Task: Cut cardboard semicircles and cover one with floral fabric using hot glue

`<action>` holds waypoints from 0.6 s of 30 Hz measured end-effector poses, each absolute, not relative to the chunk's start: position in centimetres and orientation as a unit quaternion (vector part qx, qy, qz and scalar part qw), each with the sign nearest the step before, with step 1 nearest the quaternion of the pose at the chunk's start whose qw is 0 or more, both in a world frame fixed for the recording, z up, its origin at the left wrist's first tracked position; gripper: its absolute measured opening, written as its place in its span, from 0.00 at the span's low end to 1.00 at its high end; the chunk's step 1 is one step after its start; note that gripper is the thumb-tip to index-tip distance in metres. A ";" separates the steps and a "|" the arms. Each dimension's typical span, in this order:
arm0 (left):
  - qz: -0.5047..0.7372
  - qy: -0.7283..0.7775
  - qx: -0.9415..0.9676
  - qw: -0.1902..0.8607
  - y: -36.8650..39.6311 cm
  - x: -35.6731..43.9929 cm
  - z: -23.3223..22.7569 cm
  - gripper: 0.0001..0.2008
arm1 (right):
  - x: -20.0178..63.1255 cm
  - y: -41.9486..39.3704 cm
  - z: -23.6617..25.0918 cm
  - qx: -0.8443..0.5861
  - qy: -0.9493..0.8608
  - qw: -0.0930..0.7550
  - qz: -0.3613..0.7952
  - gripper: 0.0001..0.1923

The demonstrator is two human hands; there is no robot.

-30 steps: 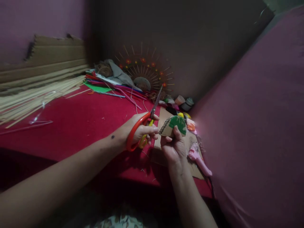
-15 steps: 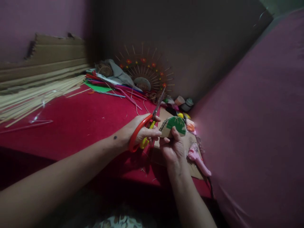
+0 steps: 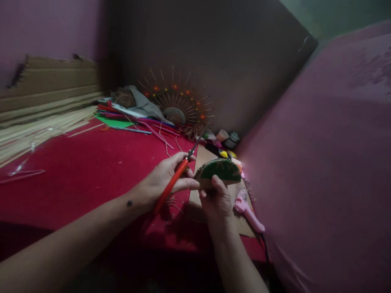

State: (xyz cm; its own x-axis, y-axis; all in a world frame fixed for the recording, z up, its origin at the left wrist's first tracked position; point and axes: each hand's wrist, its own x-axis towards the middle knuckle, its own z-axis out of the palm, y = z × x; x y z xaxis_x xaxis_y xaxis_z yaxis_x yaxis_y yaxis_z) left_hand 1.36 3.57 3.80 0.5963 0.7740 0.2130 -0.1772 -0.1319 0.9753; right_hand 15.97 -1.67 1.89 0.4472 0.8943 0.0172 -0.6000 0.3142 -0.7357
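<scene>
My left hand [image 3: 171, 175] is closed around a pair of scissors [image 3: 171, 185] with an orange handle. Their blades point up and away from me, and the thumb reaches toward the cardboard piece. In my right hand [image 3: 217, 199] is a half-round cardboard piece [image 3: 224, 171] with a green patch on its face, the thumb pressed on its lower edge. The left fingertips lie at or very near the left end of this piece; whether they touch it I cannot tell. The scissors' blades are clear of the cardboard's curved edge.
A pink glue gun [image 3: 249, 209] lies on a flat cardboard sheet [image 3: 198, 203] at the right. Thin wooden sticks [image 3: 45, 130] and coloured pipe cleaners [image 3: 137, 121] lie on the red cloth [image 3: 100, 171]. Against the back wall leans a fan-shaped stick decoration [image 3: 179, 97].
The scissors have turned so their handle shows edge-on, the yellow part now hidden. The cardboard piece has tilted in my right hand. The whole view has shifted slightly.
</scene>
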 end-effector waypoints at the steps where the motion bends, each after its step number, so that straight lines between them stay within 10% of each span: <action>1: 0.395 0.235 0.646 0.609 3.3 1.4 4.1 0.25 | 15.9 -1.8 1.9 -0.339 -0.229 0.779 0.476 0.11; 18: 0.476 0.265 0.680 0.490 2.1 0.1 4.2 0.19 | 13.9 -3.0 2.0 -0.357 -0.405 0.687 0.486 0.06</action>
